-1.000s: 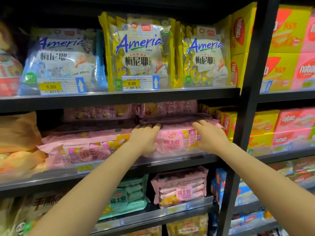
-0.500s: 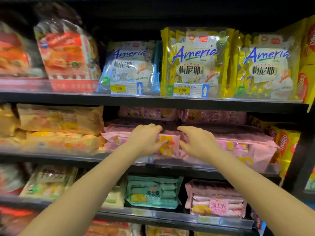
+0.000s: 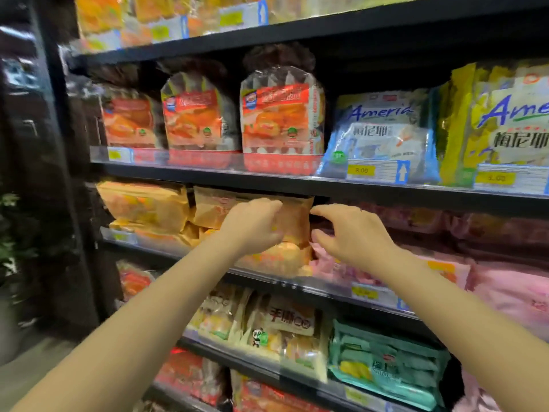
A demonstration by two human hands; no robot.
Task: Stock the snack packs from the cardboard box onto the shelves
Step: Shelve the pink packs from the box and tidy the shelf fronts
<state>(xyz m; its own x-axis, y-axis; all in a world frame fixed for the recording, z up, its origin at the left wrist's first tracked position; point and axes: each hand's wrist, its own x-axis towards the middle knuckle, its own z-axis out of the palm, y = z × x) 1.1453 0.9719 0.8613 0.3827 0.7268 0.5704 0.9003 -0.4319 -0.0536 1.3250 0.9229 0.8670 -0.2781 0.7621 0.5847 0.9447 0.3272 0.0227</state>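
Orange snack pack between hands

"Ameria" on blue pack and yellow pack; price tag "8.00"

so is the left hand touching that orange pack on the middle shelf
Touching: the head view shows the left hand lying against the orange pack, fingers curled over its front.

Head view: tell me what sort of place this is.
Most likely a grocery or convenience store aisle. Black shelves hold rows of packaged snacks, such as the blue Ameria pack, and yellow price tags are clipped along the shelf edges.
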